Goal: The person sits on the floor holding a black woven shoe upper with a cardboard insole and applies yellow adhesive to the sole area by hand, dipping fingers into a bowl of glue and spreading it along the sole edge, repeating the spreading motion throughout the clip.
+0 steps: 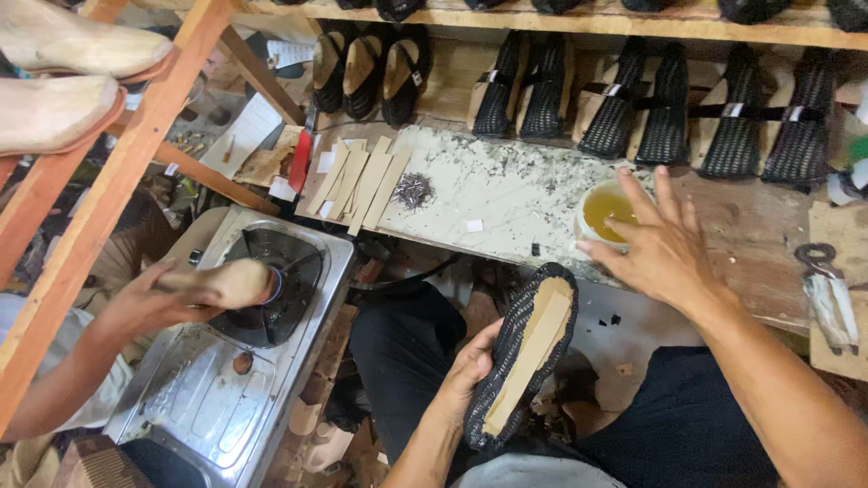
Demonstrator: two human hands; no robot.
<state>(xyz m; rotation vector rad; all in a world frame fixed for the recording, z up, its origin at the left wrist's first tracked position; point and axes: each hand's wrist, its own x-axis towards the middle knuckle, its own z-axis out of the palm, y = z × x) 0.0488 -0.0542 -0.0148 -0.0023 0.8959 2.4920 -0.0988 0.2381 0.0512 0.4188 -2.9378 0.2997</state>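
My left hand (467,375) grips a black woven shoe (517,357) by its side, sole up, above my lap. A tan insole board covers its bottom. My right hand (662,255) is stretched out with fingers spread over a small white cup of yellow glue (602,211) on the workbench (506,194). Its fingertips touch the cup's rim and it holds nothing.
At the left, a co-worker's hand (149,305) holds a wooden shoe last (232,282) over a steel gas stove (226,398). The bench carries tan board strips (358,181), a pile of small nails (414,191) and pincers (827,291). Black woven shoes (633,104) stand behind.
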